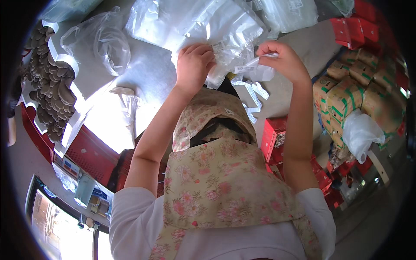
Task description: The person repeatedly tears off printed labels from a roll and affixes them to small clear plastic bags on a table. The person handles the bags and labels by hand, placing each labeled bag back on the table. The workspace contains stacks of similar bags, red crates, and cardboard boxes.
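Observation:
A stack of clear plastic bags (173,27) lies in front of me on the work surface. My left hand (195,65) is closed, with its fingers curled at the near edge of the bags; its fingertips are partly hidden. To the right, my right hand (279,60) pinches a whitish label strip (260,73) that carries a small printed sticker. Below it, a curling white paper strip (252,96) hangs down near my lap. Crumpled clear plastic lies between the two hands.
Grey oyster mushrooms (52,82) fill a white foam box at the left. A bagged mushroom-like item (126,110) and a loose plastic bag (112,47) lie nearer. Red crates (274,134) and taped brown packages (342,93) stand at the right. A scale (66,164) sits lower left.

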Action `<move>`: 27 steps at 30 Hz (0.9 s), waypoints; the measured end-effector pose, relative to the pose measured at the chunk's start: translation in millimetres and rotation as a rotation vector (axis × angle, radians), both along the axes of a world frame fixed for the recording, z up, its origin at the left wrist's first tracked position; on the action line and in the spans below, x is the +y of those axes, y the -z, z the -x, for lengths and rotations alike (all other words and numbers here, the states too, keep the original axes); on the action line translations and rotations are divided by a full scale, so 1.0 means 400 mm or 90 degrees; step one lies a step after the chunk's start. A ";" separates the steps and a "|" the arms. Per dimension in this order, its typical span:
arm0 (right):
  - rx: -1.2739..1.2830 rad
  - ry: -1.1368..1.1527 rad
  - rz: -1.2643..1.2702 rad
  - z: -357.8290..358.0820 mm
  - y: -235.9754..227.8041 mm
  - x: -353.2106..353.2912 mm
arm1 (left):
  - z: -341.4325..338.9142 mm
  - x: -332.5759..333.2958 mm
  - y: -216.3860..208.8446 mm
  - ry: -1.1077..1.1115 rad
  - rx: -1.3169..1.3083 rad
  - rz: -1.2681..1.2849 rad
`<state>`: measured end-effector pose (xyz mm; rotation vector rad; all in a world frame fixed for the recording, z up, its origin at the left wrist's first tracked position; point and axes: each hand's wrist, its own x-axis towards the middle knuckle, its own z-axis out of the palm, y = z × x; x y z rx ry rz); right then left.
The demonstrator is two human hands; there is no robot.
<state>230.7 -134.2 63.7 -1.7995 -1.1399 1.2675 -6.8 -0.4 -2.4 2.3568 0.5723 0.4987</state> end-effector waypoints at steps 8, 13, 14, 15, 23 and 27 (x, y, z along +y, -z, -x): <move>0.207 -0.128 0.067 0.067 -0.065 0.113 | 0.026 0.075 -0.031 -0.357 -0.065 0.414; -0.097 0.101 0.010 0.132 0.119 0.167 | 0.012 0.094 -0.159 -0.393 -0.369 -0.274; -0.190 0.121 0.024 0.141 0.150 0.168 | 0.010 0.057 -0.150 -0.313 -0.308 -0.207; -0.284 0.140 0.038 0.148 0.170 0.171 | 0.007 0.014 -0.119 -0.235 -0.248 -0.141; -0.158 0.101 0.166 0.018 0.079 0.041 | -0.002 -0.025 0.000 -0.014 0.005 0.049; 0.067 0.019 0.040 -0.007 -0.019 0.013 | -0.011 -0.021 -0.004 -0.057 0.023 0.020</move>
